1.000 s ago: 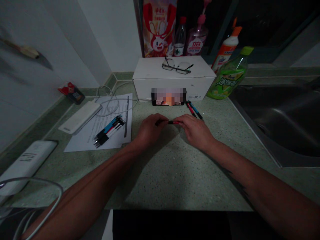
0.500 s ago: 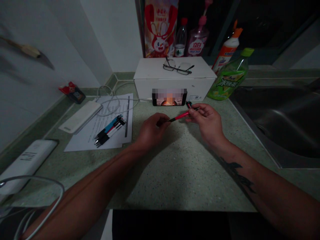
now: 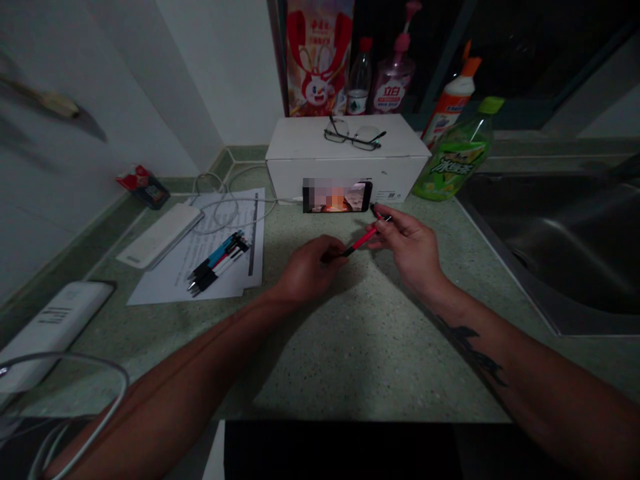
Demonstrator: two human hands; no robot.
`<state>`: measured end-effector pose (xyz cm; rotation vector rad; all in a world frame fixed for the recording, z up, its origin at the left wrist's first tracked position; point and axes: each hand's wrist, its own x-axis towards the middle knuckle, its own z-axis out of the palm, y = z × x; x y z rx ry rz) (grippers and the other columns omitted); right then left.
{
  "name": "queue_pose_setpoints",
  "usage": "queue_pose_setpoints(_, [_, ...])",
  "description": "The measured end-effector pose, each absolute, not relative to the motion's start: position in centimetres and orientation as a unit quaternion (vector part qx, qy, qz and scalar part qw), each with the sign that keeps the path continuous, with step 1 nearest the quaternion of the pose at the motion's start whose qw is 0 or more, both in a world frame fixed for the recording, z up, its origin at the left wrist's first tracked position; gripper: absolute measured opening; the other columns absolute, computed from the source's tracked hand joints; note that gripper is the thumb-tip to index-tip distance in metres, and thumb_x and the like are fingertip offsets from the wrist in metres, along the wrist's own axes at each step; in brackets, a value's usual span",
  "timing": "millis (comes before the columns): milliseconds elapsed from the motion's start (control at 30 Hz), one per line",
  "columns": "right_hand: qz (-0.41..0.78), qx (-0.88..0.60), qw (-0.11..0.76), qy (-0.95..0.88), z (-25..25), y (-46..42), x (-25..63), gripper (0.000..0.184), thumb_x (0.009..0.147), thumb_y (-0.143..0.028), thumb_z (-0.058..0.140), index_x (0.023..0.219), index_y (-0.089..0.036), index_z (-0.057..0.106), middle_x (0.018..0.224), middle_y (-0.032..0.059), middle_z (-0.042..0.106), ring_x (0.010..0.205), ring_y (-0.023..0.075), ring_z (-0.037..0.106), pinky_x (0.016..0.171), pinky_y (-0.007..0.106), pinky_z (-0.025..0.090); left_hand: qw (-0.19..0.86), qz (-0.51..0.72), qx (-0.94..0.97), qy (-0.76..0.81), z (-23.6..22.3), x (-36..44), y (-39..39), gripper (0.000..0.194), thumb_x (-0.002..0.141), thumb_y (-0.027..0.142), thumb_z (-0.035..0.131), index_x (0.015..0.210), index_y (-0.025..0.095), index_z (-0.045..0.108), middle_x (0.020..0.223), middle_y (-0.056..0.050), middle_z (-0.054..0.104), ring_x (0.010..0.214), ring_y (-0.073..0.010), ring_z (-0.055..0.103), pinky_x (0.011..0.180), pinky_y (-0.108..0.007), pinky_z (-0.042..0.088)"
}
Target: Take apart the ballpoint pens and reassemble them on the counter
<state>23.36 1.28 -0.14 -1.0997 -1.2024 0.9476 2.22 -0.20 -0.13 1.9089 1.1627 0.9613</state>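
Observation:
Between my two hands a red pen (image 3: pixel 363 239) with black parts slants up to the right. The fingers of my left hand (image 3: pixel 311 268) pinch its dark lower end, and the tip is hidden by them. My right hand (image 3: pixel 413 248) grips the upper end between thumb and fingers. Just behind the hands a phone (image 3: pixel 361 197) leans on a white box (image 3: pixel 290 173), its screen lit. To the left, several pens (image 3: pixel 219 261) in blue, red, white and black lie bunched on printed paper sheets (image 3: pixel 170 287).
Eyeglasses (image 3: pixel 354 138) rest on the box. A green bottle (image 3: pixel 457 155) stands beside it, near the sink (image 3: pixel 560 247) on the right. A white power bank (image 3: pixel 159 235) with a cable lies on the paper; another white device (image 3: pixel 60 327) sits at the left edge.
My left hand has moved slightly down and to the right. The pen now slants more steeply, its lower end nearer the counter, while the right hand stays almost in place.

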Motion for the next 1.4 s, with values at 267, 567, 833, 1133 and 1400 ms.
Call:
queue_pose_setpoints(267, [0.416,-0.466,0.571,-0.532,0.1,1.0,23.2,0.051,0.089,-0.047,0.076,0.136,-0.026,0.069,0.093,0.0026,0.075,0.082,0.0222,0.076,0.077,0.046,0.07,0.341,0.367,0.734,0.458,0.0,2.2,-0.3,0.01,0.088,0.024,0.068,0.098,0.025,0.066,0.094,-0.006,0.076,0.083,-0.0211,0.07,0.08,-0.04,0.059])
queue_pose_setpoints(567, [0.353,-0.49,0.519,-0.605,-1.4,1.5,23.3,0.041,0.095,-0.048,0.065,0.13,-0.026,0.067,0.089,0.002,0.074,0.076,0.0205,0.071,0.074,0.041,0.062,0.324,0.378,0.743,0.448,0.0,2.1,-0.1,0.015,0.091,0.023,0.069,0.106,0.022,0.067,0.101,-0.008,0.077,0.086,-0.0196,0.071,0.081,-0.036,0.058])
queue_pose_setpoints(833, [0.026,-0.623,0.436,-0.649,-2.7,5.7,30.2,0.037,0.097,-0.044,0.059,0.113,-0.018,0.079,0.095,0.0133,0.07,0.088,0.0312,0.068,0.089,0.056,0.056,0.281,0.368,0.755,0.464,0.2,1.6,0.1,0.017,0.093,0.022,0.065,0.109,0.022,0.069,0.101,-0.007,0.076,0.086,-0.0195,0.069,0.085,-0.037,0.057])
queue_pose_setpoints(1133, [0.021,-0.638,0.482,-0.6,-3.0,6.6,30.8,0.033,0.098,-0.034,0.052,0.111,-0.016,0.075,0.107,0.0174,0.071,0.102,0.0322,0.067,0.098,0.056,0.051,0.074,0.247,0.744,0.617,2.9,-2.2,2.1,0.017,0.09,0.026,0.062,0.103,0.019,0.071,0.101,-0.013,0.076,0.096,-0.03,0.07,0.087,-0.043,0.054])
queue_pose_setpoints(1400, [0.02,-0.649,0.517,-0.558,-2.6,6.9,31.1,0.033,0.098,-0.036,0.05,0.111,-0.017,0.073,0.11,0.0178,0.074,0.101,0.0308,0.067,0.096,0.052,0.051,0.056,-0.1,0.705,0.7,4.7,-8.4,3.6,0.014,0.077,0.033,0.065,0.07,0.022,0.07,0.079,-0.012,0.077,0.077,-0.0328,0.071,0.067,-0.038,0.05])
